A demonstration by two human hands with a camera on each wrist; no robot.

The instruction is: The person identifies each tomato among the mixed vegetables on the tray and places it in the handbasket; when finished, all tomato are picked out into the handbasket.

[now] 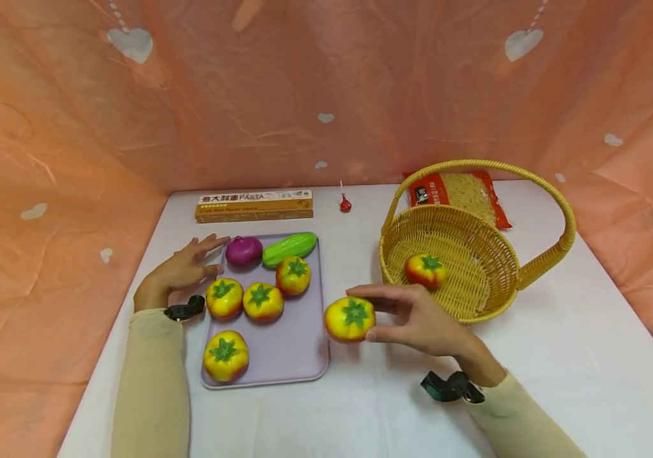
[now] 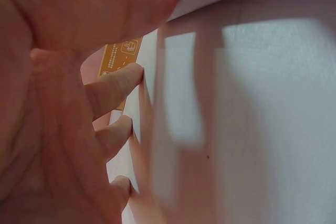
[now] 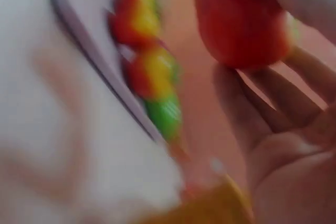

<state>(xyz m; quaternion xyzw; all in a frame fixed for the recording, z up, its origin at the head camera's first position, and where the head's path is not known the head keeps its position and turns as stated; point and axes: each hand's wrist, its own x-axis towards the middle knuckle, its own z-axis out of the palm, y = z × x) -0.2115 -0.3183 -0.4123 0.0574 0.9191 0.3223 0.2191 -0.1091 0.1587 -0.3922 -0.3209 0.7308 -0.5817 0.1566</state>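
My right hand [image 1: 426, 321] holds a yellow-and-red toy tomato [image 1: 350, 319] between thumb and fingers, just right of the lilac tray [image 1: 286, 356]. In the right wrist view its smooth red underside shows. My left hand [image 1: 180, 270] lies at the tray's left edge with fingers extended and thumb apart, holding nothing; its thumb tip is right at the rim. On the tray are several similar toy tomatoes [image 1: 263, 302], a purple toy onion [image 1: 243, 251] and a green toy cucumber [image 1: 290, 249]. Another tomato [image 1: 425, 271] sits in the yellow wicker basket [image 1: 469, 280].
The basket's tall arched handle [image 1: 568, 229] leans to the right. Behind the basket lies a red bag of pasta [image 1: 466, 197]. A brown-and-white pasta box [image 1: 254, 207] stands behind the tray. A red lollipop [image 1: 346, 203] lies between them, near the pink curtain [image 1: 360, 95].
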